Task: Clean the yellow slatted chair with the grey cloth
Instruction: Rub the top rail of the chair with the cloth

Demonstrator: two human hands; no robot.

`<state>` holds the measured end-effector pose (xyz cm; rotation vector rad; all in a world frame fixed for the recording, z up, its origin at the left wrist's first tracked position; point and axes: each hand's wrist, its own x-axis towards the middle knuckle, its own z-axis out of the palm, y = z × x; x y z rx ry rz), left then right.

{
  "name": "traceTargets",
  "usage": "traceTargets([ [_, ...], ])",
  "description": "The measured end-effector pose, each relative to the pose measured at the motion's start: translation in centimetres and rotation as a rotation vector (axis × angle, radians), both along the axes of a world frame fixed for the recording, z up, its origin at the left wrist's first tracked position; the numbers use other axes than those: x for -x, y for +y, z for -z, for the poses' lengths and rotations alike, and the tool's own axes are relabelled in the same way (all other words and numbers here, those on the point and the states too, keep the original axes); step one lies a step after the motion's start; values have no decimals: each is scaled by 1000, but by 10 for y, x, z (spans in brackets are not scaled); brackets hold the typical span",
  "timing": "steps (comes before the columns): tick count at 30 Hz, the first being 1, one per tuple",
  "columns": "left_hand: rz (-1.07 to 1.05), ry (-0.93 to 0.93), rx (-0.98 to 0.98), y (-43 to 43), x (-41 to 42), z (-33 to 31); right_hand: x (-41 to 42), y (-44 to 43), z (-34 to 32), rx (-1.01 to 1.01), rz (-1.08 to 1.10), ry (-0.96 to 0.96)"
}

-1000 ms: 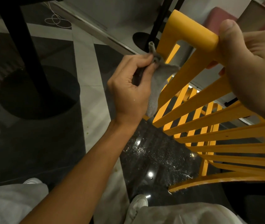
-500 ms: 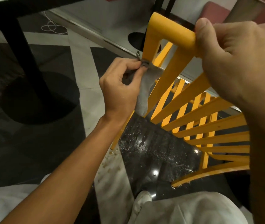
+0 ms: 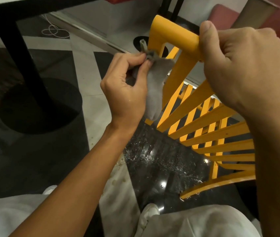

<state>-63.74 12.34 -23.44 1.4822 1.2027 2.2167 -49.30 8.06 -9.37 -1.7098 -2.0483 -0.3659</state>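
Thumb and forefinger of the left hand [image 3: 125,94] pinch the bunched top of the grey cloth [image 3: 154,89], which hangs against the outer edge of the yellow slatted chair [image 3: 175,35] at centre frame. At upper right, the right hand [image 3: 243,72] curls tight over its top rail. The slats fan toward lower right with open gaps between them. Bare floor [image 3: 91,79] lies left of the cloth, and a black table pedestal [image 3: 25,62] stands well apart at the left.

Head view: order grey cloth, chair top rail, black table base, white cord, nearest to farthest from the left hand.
1. grey cloth, pinched by left hand.
2. top rail, upper right.
3. black table base, floor, left.
4. white cord, floor beyond.
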Motion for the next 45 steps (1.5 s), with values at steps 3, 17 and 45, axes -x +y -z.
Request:
traceTargets([
  [3,-22,35,20,-1,1,2,1,0,-1,-23,32,-3],
  [17,-19,16,49,-5,-3,-2,2,-2,-1,-40,57,-30],
  [45,90,32,209,13,-3,28,-4,7,1,-169,-24,13],
])
